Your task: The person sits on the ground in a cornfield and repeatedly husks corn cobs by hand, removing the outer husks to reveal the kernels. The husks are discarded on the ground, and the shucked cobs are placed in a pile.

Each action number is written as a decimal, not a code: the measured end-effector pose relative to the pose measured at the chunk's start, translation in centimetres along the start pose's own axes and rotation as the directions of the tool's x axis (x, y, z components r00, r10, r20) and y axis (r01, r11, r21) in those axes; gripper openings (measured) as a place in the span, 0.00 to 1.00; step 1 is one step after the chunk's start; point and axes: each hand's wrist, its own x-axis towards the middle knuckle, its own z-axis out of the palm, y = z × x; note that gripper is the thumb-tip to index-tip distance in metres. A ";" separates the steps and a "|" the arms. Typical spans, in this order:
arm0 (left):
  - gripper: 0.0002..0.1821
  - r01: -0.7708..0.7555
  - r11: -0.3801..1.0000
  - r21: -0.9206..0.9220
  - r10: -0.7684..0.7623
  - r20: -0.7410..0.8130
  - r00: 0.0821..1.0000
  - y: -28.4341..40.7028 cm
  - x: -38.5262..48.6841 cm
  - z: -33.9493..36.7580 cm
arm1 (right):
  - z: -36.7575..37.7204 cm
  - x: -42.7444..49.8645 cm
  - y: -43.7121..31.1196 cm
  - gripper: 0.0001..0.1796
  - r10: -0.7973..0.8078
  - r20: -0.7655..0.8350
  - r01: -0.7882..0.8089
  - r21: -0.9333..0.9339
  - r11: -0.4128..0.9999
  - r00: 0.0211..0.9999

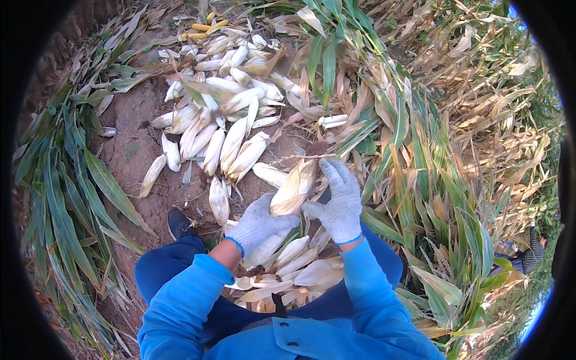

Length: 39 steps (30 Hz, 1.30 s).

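Observation:
An ear of corn in its pale, browning husk [294,186] lies between my two gloved hands, its tip pointing away from me. My left hand [262,223], in a white knit glove with a blue cuff edge, grips its base. My right hand [336,198], gloved alike, is beside it with fingers apart; whether the fingertips touch the husk is unclear. Loose pale husks [292,265] are heaped between my legs. Beyond my hands lies a pile of corn ears in husk [234,101], with one ear in husk [219,201] nearer my left hand.
Several bare yellow cobs [204,30] lie beyond the pile on brown soil [130,121]. Green cut corn stalks [63,202] lie at left, and more stalks with leaves [405,180] at right. Dry stalks cover the far right. My shoe [180,223] is at the left.

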 end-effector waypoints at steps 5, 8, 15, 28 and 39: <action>0.38 0.172 0.823 -0.541 -0.156 0.076 0.985 -2.5 0.1 0.8 | 3.8 -2.1 1.5 0.38 0.495 0.328 -0.500 0.825 0.266 0.805; 0.39 0.159 0.818 -0.553 -0.108 0.123 0.986 -2.9 -0.2 1.2 | 6.1 -1.7 1.2 0.26 0.440 0.475 -0.559 0.826 0.076 0.762; 0.30 0.068 0.732 -0.678 -0.094 -0.001 0.996 -1.8 -0.3 1.3 | 9.3 -1.3 -1.7 0.13 0.610 0.316 -0.516 0.837 0.182 0.727; 0.28 -0.052 0.529 -0.847 -0.341 -0.268 0.901 -0.1 1.6 -2.7 | 6.1 -5.8 -4.1 0.06 0.425 0.357 -0.492 0.830 0.265 0.831; 0.29 -0.162 0.467 -0.869 -0.076 -0.222 0.972 1.0 0.9 -4.8 | 7.1 -10.1 -0.3 0.29 0.310 0.686 -0.738 0.507 0.445 0.658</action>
